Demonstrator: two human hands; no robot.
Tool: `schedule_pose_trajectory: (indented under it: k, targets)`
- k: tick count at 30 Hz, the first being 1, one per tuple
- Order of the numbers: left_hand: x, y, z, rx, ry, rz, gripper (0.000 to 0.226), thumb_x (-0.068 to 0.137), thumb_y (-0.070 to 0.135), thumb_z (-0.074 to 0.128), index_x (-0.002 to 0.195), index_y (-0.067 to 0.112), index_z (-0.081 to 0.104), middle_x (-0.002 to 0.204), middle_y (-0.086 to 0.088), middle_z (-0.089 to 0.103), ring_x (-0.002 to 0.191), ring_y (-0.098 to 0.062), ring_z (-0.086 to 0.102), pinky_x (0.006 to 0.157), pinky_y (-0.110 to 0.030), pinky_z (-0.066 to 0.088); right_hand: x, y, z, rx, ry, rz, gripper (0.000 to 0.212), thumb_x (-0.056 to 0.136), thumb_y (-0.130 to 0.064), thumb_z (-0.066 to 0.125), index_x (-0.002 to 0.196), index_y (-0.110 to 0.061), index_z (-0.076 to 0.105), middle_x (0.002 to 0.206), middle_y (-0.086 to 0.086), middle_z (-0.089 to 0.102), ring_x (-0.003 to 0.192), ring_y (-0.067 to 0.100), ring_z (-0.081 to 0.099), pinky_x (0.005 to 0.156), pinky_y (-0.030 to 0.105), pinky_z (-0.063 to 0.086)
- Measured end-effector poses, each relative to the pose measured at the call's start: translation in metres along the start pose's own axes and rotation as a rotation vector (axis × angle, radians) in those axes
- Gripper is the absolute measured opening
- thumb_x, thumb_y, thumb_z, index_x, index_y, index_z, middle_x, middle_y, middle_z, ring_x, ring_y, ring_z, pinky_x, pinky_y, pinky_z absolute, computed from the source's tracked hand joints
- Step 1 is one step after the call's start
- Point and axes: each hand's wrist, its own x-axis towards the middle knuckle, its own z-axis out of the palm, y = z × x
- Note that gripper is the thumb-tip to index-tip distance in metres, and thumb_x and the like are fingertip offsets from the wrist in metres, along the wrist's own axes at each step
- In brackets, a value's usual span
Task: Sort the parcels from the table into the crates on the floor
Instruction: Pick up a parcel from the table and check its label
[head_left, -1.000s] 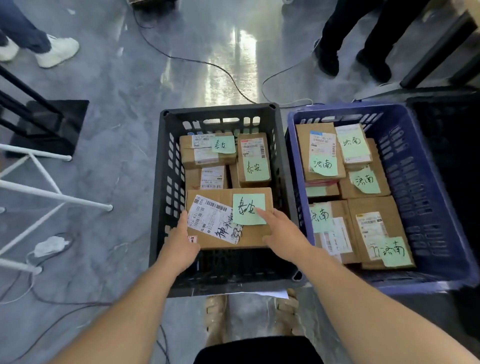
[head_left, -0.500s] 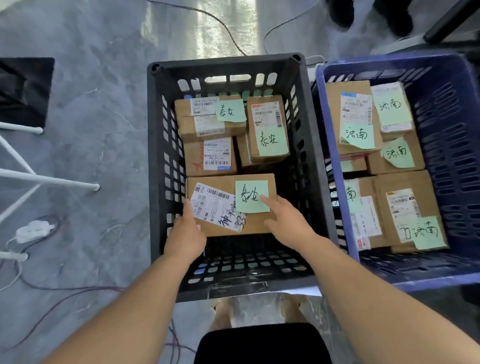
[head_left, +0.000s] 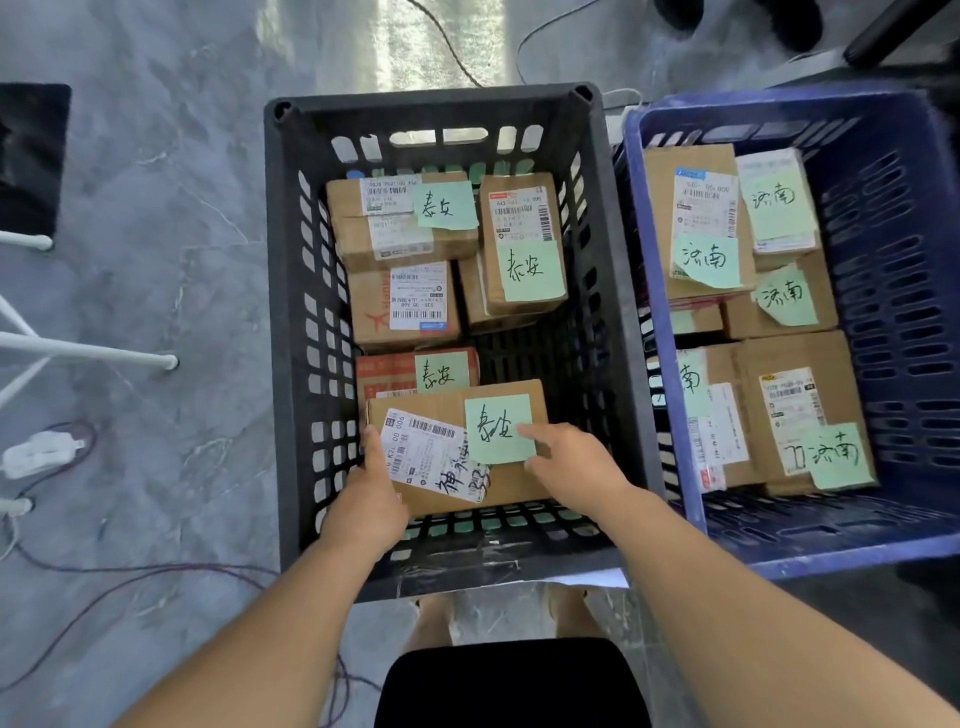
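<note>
Black crate (head_left: 283, 312): holds several cardboard parcels, label side up. Most carry a green handwritten note, and the legible notes show the same two characters. They are stacked along the far wall and down the left side.

Blue crate (head_left: 914, 249): stands just beside the black crate on the right. It holds cardboard parcels whose green notes show a different pair of characters.

Parcel in hand (head_left: 457, 452): inside the black crate at its near end. It overlaps the near edge of a red-printed parcel (head_left: 387, 371). Its long axis runs left to right across the crate, face up, with the green note (head_left: 498, 428) reading upright to the wearer. Whether it rests on the crate floor cannot be told.

Left hand (head_left: 371, 499): grasps the parcel's left end, thumb on top.

Right hand (head_left: 576, 467): grasps the right end, with one digit lying on the note.

Clearance: bare crate floor shows beyond the parcel at centre right, and in a strip along the near wall. The parcel's right end stands apart from the right wall.
</note>
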Motion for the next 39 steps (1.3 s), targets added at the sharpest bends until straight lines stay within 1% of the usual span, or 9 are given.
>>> schedule_pose_trajectory:
  k: [13,17,21,24,27,30,33,36,39]
  targets:
    - [-0.005,0.0,-0.004,-0.062,-0.005,0.003,0.1,0.09,0.021,0.056,0.148,0.029,-0.025,0.121,-0.005,0.049,0.083,-0.014,0.054,0.067,-0.031,0.049,-0.009,-0.008,0.001,-0.03,0.003,0.015,0.049,0.096,-0.02,0.048,0.144,-0.025,0.041,0.14,0.006,0.045,0.118,0.022,0.05,0.094,0.031,0.047]
    - [0.004,0.002,-0.011,-0.246,0.079,0.02,0.095,0.09,0.016,0.056,0.151,0.027,-0.015,0.134,-0.008,0.044,0.108,-0.022,0.053,0.089,-0.038,0.048,-0.004,-0.012,0.004,0.001,0.109,0.074,0.05,0.097,-0.023,0.046,0.143,-0.021,0.028,0.113,0.007,0.06,0.088,0.024,0.06,0.069,0.038,0.052]
    - [0.015,0.008,-0.017,-0.619,0.161,-0.032,0.09,0.091,0.01,0.06,0.154,0.025,-0.004,0.16,-0.003,0.014,0.141,-0.022,0.026,0.112,-0.038,0.025,0.005,-0.014,0.009,0.055,0.1,0.177,0.071,0.1,-0.028,0.043,0.152,-0.028,-0.005,0.099,0.009,0.064,0.077,0.025,0.063,0.065,0.042,0.056]
    - [0.017,0.016,-0.012,-0.837,0.255,-0.08,0.089,0.091,0.013,0.063,0.154,0.028,0.002,0.16,0.0,0.016,0.141,-0.016,0.026,0.111,-0.037,0.026,0.015,-0.016,0.013,0.057,0.069,0.224,0.066,0.098,-0.026,0.044,0.152,-0.027,0.005,0.11,0.011,0.062,0.084,0.026,0.062,0.072,0.043,0.056]
    - [0.013,0.027,-0.001,-1.173,0.357,-0.153,0.085,0.088,0.008,0.064,0.153,0.028,0.013,0.151,0.001,0.035,0.124,-0.008,0.042,0.098,-0.027,0.037,0.021,-0.018,0.014,-0.002,0.113,0.244,0.051,0.094,-0.022,0.05,0.138,-0.017,0.025,0.119,0.013,0.054,0.093,0.029,0.056,0.074,0.038,0.05]
    - [0.007,0.039,0.014,-1.563,0.232,-0.342,0.063,0.086,0.002,0.059,0.143,0.016,0.037,0.132,-0.009,0.057,0.113,-0.021,0.058,0.098,-0.038,0.046,0.024,-0.024,0.017,0.07,0.143,0.225,0.047,0.088,-0.02,0.059,0.126,-0.01,0.034,0.126,0.012,0.043,0.104,0.031,0.054,0.081,0.04,0.048]
    - [-0.006,0.044,0.032,-1.512,0.012,-0.405,0.046,0.089,0.003,0.055,0.131,0.021,0.047,0.12,-0.007,0.063,0.11,-0.027,0.059,0.099,-0.048,0.046,0.021,-0.031,0.017,0.127,0.156,0.194,0.039,0.087,-0.016,0.059,0.118,-0.011,0.037,0.118,0.011,0.051,0.1,0.03,0.058,0.08,0.043,0.052]
    - [-0.011,0.041,0.027,-1.455,0.084,-0.36,0.041,0.089,0.006,0.055,0.123,0.029,0.049,0.114,0.001,0.064,0.102,-0.02,0.06,0.09,-0.045,0.05,0.013,-0.033,0.014,0.078,0.182,0.148,0.035,0.086,-0.022,0.062,0.112,-0.017,0.038,0.108,0.006,0.056,0.089,0.024,0.059,0.068,0.037,0.05]
    - [-0.02,0.04,0.017,-1.362,0.155,-0.301,0.047,0.089,0.006,0.056,0.129,0.029,0.046,0.118,0.002,0.062,0.106,-0.022,0.058,0.095,-0.051,0.048,-0.003,-0.038,0.013,0.055,0.208,0.112,0.033,0.086,-0.029,0.062,0.108,-0.022,0.038,0.104,0.001,0.058,0.081,0.02,0.059,0.06,0.033,0.047]
